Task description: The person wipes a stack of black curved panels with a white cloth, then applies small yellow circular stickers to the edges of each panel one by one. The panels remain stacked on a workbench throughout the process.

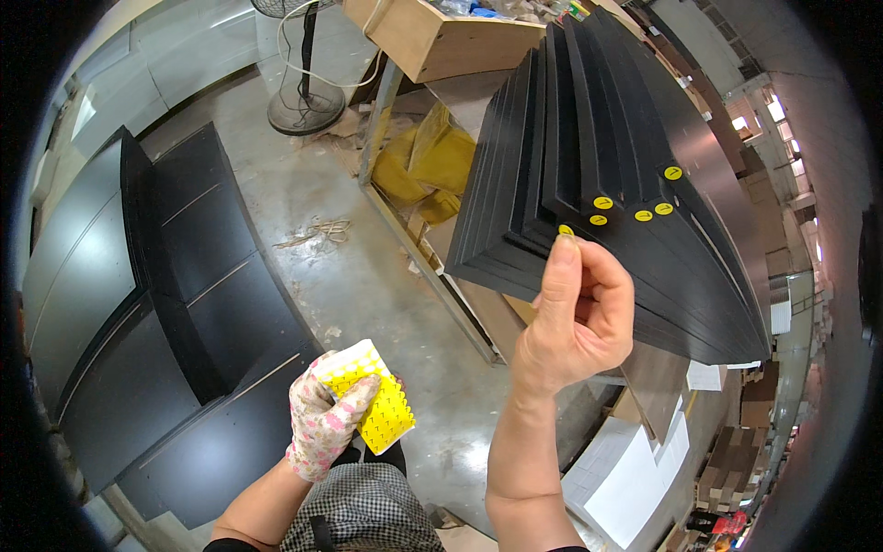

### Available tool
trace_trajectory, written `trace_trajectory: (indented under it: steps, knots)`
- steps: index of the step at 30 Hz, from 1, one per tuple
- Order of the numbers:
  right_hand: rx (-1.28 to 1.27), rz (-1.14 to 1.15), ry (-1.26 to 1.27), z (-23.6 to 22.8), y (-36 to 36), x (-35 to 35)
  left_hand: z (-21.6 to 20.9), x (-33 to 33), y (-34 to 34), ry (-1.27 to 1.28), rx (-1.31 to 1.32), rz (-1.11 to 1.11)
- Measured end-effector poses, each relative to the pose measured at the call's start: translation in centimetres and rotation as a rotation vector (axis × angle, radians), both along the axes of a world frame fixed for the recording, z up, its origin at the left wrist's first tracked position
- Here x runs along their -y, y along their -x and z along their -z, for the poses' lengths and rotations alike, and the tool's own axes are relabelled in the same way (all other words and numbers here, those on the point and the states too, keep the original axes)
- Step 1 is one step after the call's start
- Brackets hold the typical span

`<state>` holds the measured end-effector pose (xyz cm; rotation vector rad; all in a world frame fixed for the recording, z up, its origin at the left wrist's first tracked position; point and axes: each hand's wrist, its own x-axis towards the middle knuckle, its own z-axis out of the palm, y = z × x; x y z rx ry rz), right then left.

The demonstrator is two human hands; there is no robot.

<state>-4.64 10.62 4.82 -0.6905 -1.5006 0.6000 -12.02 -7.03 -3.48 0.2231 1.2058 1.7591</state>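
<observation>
Yellow sticker sheet (390, 416) slants lengthwise toward lower right.

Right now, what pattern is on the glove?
The glove: pink flowers on white, clearest in the head view.

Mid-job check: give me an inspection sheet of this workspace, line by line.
Surface: shiny grey floor.
Job's things: black panel stack, five round yellow stickers along its edges.
Left hand: gloved, gripping yellow sticker sheets.
Right hand: bare, pinching another sticker at a panel corner; whether it is stuck, unclear.
Clutter: straw-coloured strips on the floor; crumpled yellow sheeting.
Cables: white cord looping near a fan.
Surroundings: more black panels at left; cartons at far right.
</observation>
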Motion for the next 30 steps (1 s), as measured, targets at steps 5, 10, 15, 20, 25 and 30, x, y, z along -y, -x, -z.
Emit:
trace_trajectory:
  steps: [5,10,15,20,25,30]
  knots:
    - [-0.004,0.052,-0.041,-0.1,1.2,-0.3,0.2,-0.1,0.1,0.054,-0.079,0.049]
    - [0.024,0.087,-0.032,-0.2,1.6,-0.3,0.1,-0.2,0.2,0.023,-0.060,0.065]
    - [0.017,0.115,-0.027,-0.4,1.7,-0.2,0.0,0.0,0.2,0.025,-0.118,0.088]
    - [0.029,0.152,-0.025,-0.6,1.3,-0.5,-0.2,-0.1,0.1,0.057,-0.127,0.114]
    - [-0.116,0.072,0.313,-1.0,-1.6,1.8,-0.9,-0.4,0.0,0.039,0.006,0.056]
    - [0.580,-0.592,0.486,0.5,-4.2,3.7,-1.9,-1.1,0.7,0.012,0.036,0.039]
